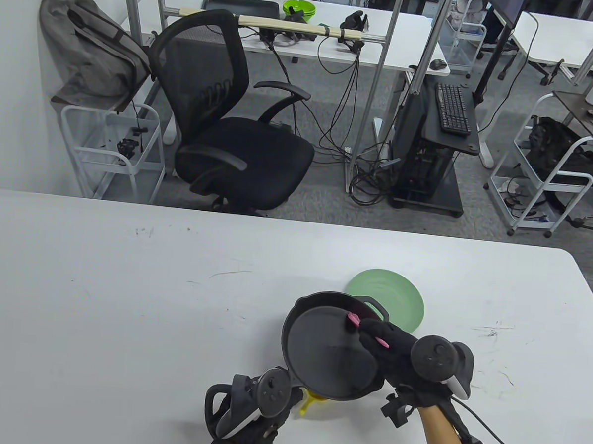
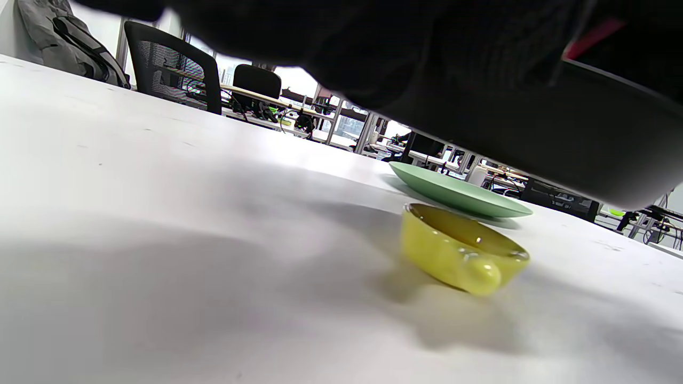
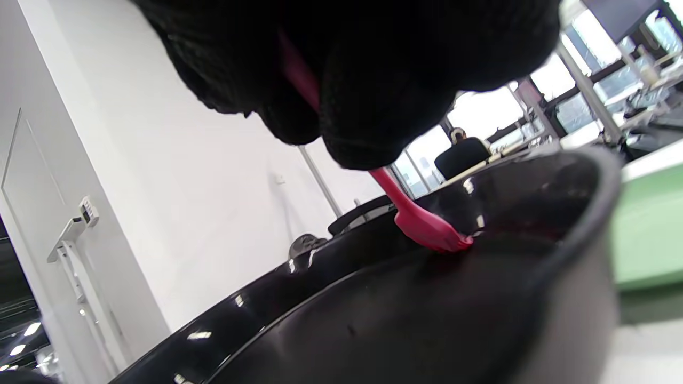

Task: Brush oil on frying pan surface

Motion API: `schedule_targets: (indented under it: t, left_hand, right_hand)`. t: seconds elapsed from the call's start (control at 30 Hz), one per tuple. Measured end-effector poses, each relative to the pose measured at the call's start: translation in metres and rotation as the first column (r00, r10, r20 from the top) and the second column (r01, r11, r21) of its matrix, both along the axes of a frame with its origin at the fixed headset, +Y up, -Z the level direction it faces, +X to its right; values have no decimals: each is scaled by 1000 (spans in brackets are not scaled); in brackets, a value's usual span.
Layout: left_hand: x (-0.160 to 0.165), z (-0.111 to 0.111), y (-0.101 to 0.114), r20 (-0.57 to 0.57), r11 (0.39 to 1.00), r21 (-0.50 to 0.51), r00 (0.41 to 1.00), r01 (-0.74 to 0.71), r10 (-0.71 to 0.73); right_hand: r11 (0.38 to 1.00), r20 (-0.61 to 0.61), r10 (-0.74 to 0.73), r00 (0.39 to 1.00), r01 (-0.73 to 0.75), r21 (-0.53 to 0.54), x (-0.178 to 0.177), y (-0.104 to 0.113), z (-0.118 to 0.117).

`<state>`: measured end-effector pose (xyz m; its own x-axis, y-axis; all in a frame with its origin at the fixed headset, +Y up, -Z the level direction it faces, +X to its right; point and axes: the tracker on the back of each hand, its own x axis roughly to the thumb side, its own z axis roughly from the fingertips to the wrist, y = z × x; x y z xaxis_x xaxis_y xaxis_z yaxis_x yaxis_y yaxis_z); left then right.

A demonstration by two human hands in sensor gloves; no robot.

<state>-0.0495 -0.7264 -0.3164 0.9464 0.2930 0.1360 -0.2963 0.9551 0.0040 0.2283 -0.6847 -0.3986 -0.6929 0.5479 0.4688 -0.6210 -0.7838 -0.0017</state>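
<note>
Table view: near the tabletop's front edge, the right hand pinches a pink silicone brush against the black frying pan's floor; left hand grip hidden, cannot tell.

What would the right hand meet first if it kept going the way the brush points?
Probably the far inner wall of the black frying pan: the right hand aims the pink silicone brush, tip already on the pan floor, that way. The round green plate lies beyond the rim.
</note>
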Motion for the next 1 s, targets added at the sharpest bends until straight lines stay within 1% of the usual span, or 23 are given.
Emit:
schedule_targets:
  t: [0.13,0.2,0.27,0.33,0.4,0.57,0.7,0.77,0.83,0.9,1.0]
  left_hand:
    - [0,0,1,-7,1000,2,1000,11,-11]
    - [-1,0,1,-10,1000,4,1000,13,-13]
    - [-1,1,2,-13,1000,7,1000,11,-11]
    - [-2,1,3,-16,1000,13,1000,13,-13]
    - [-2,1,3,-18,1000,15,1000,19,-18]
    - [-2,1,2,-18,1000,10,1000,21,-21]
    - [-3,1,3,-22,1000,11,1000,20,-19]
    - [-3,1,4,-24,1000,17,1000,13,-13]
    - [-4,1,5,-24,1000,19,1000,12,-12]
    - [-4,1,5,-25,1000,21,1000,18,-17]
    - [-4,1,6,-18,1000,22,1000,6,-6]
  right_hand:
    - [998,-101,-53,993,48,-52,-15,-2,5]
    - [994,-152,-101,983,96,-44,-24,0,12]
    - [995,-153,-98,983,97,-17,-31,2,18]
    - [995,-232,-86,969,74,-60,-41,5,26]
    - [994,-279,-94,956,76,-77,-48,6,30]
    - [982,-369,-147,918,91,-164,-58,6,34]
    - [965,-349,-240,906,184,-185,-53,7,33]
    - [944,-332,-302,894,233,-233,-49,7,30]
    - [940,-324,-311,893,240,-241,-47,6,28]
    - [950,-271,-282,920,227,-216,-41,6,25]
    - [978,-168,-190,967,171,-117,-30,5,20]
